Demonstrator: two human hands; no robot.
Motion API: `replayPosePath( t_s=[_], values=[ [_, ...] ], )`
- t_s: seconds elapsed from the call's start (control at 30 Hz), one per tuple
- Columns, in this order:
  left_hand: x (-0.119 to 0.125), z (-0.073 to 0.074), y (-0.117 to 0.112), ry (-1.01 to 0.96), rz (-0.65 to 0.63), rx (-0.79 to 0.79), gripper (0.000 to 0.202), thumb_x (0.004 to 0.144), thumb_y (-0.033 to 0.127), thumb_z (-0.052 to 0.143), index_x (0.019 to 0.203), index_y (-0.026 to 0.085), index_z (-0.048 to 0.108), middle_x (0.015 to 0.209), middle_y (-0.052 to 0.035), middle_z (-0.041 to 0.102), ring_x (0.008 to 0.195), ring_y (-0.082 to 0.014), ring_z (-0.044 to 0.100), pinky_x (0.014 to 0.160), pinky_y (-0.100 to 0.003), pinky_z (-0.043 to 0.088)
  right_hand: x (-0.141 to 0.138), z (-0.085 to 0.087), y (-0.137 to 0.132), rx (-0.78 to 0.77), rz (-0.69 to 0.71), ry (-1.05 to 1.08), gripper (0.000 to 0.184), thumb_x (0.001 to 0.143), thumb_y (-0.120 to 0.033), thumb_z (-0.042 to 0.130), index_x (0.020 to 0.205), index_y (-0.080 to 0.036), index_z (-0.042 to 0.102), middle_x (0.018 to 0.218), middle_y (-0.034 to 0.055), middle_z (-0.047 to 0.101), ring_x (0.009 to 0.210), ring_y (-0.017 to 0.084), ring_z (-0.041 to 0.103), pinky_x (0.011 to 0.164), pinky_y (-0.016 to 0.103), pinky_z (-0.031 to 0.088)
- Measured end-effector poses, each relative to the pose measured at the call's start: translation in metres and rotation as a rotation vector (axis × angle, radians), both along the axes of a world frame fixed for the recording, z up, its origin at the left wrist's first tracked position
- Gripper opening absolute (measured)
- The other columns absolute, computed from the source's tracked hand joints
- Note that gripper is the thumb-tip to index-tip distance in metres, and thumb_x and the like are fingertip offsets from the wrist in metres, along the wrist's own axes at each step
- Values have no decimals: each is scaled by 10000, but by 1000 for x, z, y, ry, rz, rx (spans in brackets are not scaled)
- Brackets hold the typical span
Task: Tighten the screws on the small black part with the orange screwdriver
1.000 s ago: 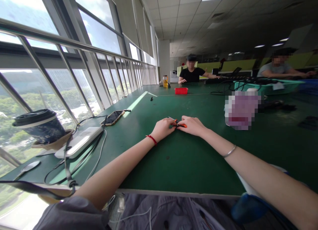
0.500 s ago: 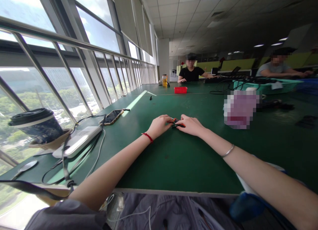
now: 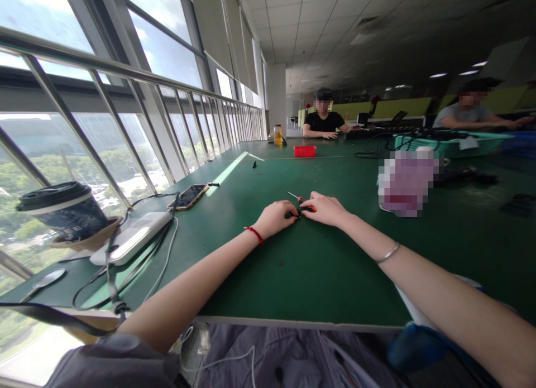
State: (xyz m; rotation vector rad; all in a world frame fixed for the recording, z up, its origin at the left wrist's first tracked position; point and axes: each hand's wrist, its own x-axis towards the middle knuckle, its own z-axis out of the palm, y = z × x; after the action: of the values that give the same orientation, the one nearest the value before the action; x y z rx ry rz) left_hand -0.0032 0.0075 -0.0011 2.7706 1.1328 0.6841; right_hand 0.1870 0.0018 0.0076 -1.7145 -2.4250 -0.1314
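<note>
My right hand (image 3: pixel 326 209) is closed around a small screwdriver (image 3: pixel 301 200) with an orange and black handle. Its thin metal shaft points up and to the left, away from me. Just left of it, my left hand (image 3: pixel 275 217) pinches a small black piece (image 3: pixel 292 214), whose exact kind is too small to make out. The fingertips of both hands nearly meet over the green table (image 3: pixel 255 282). Part of the handle is hidden under my right fingers.
A red tray (image 3: pixel 305 151) and a jar (image 3: pixel 278 135) stand farther back. To the left are a phone (image 3: pixel 189 196), a white device (image 3: pixel 129 240) with cables and a lidded cup (image 3: pixel 67 212). A teal basket (image 3: pixel 452 146) sits right, near a blurred pink item (image 3: pixel 406 181). Two people sit beyond.
My left hand has left the screwdriver's shaft and moved slightly toward me and right, onto the black piece. The shaft is now in plain view. The far person's hand has shifted right.
</note>
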Motion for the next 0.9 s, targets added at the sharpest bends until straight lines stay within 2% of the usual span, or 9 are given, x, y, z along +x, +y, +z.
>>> replayPosePath(
  t_s=[0.13, 0.23, 0.43, 0.5, 0.57, 0.73, 0.9],
  values=[
    [-3, 0, 8, -14, 32, -3, 173, 770, 196, 568, 843, 197, 725, 980, -30, 700, 874, -177, 647, 860, -272, 504, 0, 0, 0, -11, -1, 2, 394, 868, -453, 476, 1188, -296, 644, 1062, 68, 559, 900, 199, 613, 700, 279, 443],
    [-20, 9, 23, -36, 127, 23, 182, 758, 209, 572, 843, 189, 732, 967, -41, 702, 854, -182, 648, 832, -269, 512, 1, 1, -1, -29, 11, 9, 407, 873, -456, 462, 1196, -282, 639, 1066, 67, 558, 857, 181, 615, 669, 271, 446],
    [-97, 35, 46, 34, 534, 72, 255, 779, 250, 532, 920, 172, 730, 997, -75, 710, 910, -236, 643, 795, -300, 511, 1, 1, 0, -50, 38, 12, 420, 878, -450, 450, 1209, -262, 628, 1079, 74, 554, 843, 173, 614, 659, 274, 455],
    [-124, 38, 49, 126, 665, 102, 259, 769, 260, 533, 920, 186, 729, 1009, -74, 709, 940, -258, 636, 767, -305, 508, 1, 1, 0, -49, 39, 9, 414, 877, -445, 454, 1206, -264, 628, 1085, 74, 554, 850, 178, 616, 671, 279, 455],
    [-148, 39, 53, 183, 737, 96, 262, 750, 282, 543, 911, 199, 733, 1003, -68, 712, 950, -267, 635, 755, -298, 504, 1, 1, 0, -47, 37, 5, 409, 878, -440, 456, 1204, -265, 629, 1089, 74, 554, 855, 181, 618, 674, 281, 454],
    [-190, 40, 61, 159, 782, 1, 254, 692, 352, 588, 845, 232, 751, 979, -44, 725, 918, -272, 642, 753, -304, 491, 2, 1, 0, -50, 39, 2, 409, 880, -441, 453, 1204, -264, 629, 1087, 73, 555, 826, 176, 618, 653, 279, 452],
    [-211, 41, 64, 103, 684, -187, 251, 626, 375, 614, 770, 219, 749, 839, -22, 734, 850, -232, 660, 749, -261, 494, 2, 1, -1, -57, 45, 8, 421, 882, -435, 443, 1215, -253, 624, 1096, 77, 551, 821, 173, 611, 641, 276, 451]
  ],
)
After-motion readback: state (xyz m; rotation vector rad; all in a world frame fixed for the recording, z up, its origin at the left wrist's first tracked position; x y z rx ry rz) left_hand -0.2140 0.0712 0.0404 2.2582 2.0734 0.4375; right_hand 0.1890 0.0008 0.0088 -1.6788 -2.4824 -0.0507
